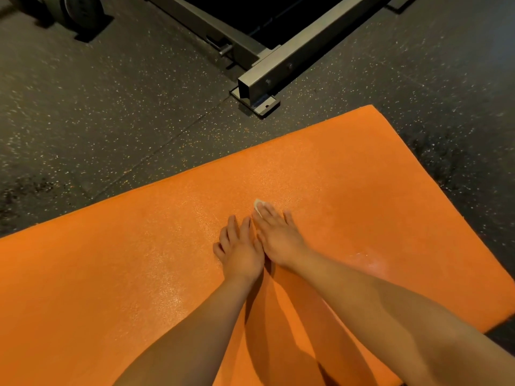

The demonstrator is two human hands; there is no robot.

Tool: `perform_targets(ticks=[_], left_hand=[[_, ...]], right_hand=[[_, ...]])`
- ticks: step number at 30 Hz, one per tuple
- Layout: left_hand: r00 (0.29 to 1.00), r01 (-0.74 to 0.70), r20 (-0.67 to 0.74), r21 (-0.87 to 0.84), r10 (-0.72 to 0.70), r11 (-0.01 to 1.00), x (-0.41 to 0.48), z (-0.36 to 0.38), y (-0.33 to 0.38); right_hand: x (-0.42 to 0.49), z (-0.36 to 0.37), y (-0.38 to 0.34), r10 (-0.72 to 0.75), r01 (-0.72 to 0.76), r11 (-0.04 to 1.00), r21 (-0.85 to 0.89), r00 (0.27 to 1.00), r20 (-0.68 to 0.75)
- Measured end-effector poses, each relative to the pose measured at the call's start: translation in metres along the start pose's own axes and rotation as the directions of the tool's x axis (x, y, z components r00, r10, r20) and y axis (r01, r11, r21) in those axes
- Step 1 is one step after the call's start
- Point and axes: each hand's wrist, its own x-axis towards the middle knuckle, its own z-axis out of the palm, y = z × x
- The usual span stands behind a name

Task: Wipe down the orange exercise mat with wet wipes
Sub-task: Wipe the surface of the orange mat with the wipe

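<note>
The orange exercise mat (111,274) lies flat on the floor and fills the lower part of the view. Both my hands lie on it side by side near its middle. My right hand (278,235) presses flat on a white wet wipe (258,204); only a small corner of the wipe shows past my fingertips. My left hand (239,249) rests flat on the mat, touching the right hand, with nothing under it that I can see. A wet sheen shows on the mat to the right of my right forearm.
Dark speckled rubber floor (111,121) surrounds the mat. A grey steel machine frame (267,76) with a bolted foot plate stands just beyond the mat's far edge. A dark weight plate or wheel (78,9) sits at the top left.
</note>
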Motion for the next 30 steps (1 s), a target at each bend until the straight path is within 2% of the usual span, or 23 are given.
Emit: perform_targets(ticks=[2,4,6,8,10,12,14,16,18,20,22,24,26,28,30], left_hand=[[1.0,-0.009,0.009,0.012,0.009,1.0,0.0,0.002,-0.004],[0.999,-0.042,0.015,0.049,0.041,0.998,-0.002,0.001,-0.007],[0.999,-0.045,0.021,0.061,0.043,0.997,0.0,-0.001,-0.008],[1.0,-0.028,-0.008,0.049,0.028,0.998,0.004,-0.005,-0.005],[0.998,-0.022,-0.053,0.024,0.023,0.999,0.011,-0.008,0.0],[0.997,-0.018,-0.078,0.014,0.019,1.0,0.021,-0.012,0.001],[0.997,0.017,-0.07,-0.001,-0.017,1.0,0.032,-0.016,-0.001],[0.998,0.044,-0.045,0.015,-0.043,0.999,0.039,-0.016,-0.005],[0.999,0.033,-0.032,0.054,-0.031,0.998,0.04,-0.015,-0.008],[0.999,0.022,-0.028,0.067,-0.02,0.998,0.04,-0.015,-0.01],[0.999,0.029,-0.019,0.056,-0.028,0.998,0.04,-0.016,-0.009],[0.999,0.039,-0.019,0.042,-0.038,0.998,0.041,-0.015,-0.009],[0.998,0.048,-0.042,0.02,-0.047,0.999,0.041,-0.013,-0.008],[0.994,0.06,-0.089,-0.012,-0.061,0.998,0.043,-0.013,-0.006],[0.991,0.069,-0.118,-0.015,-0.07,0.998,0.047,-0.014,-0.004]], right_hand=[[0.007,-0.005,0.01,0.021,-0.021,0.999,-0.034,0.999,-0.026],[0.011,-0.012,0.028,0.203,-0.206,0.978,-0.011,0.971,-0.123],[0.018,-0.018,0.042,0.412,-0.405,0.911,0.076,0.891,-0.188],[0.025,-0.017,0.038,0.462,-0.447,0.887,0.115,0.865,-0.195],[0.03,-0.013,0.022,0.325,-0.313,0.945,0.094,0.934,-0.15],[0.033,-0.009,0.007,0.077,-0.074,0.997,0.03,0.994,-0.083],[0.039,-0.006,0.004,-0.093,0.092,0.995,-0.037,0.995,-0.038],[0.044,-0.007,0.011,-0.07,0.064,0.995,-0.075,0.995,-0.073],[0.044,-0.012,0.026,0.133,-0.14,0.989,-0.04,0.98,-0.148],[0.044,-0.019,0.04,0.352,-0.35,0.935,0.051,0.911,-0.213],[0.049,-0.022,0.038,0.429,-0.414,0.903,0.112,0.876,-0.218],[0.054,-0.022,0.02,0.326,-0.316,0.945,0.083,0.93,-0.171],[0.056,-0.02,-0.003,0.084,-0.084,0.996,0.009,0.992,-0.09],[0.056,-0.019,-0.013,-0.08,0.08,0.996,-0.038,0.997,-0.018],[0.058,-0.022,-0.001,-0.066,0.061,0.994,-0.093,0.996,-0.052]])
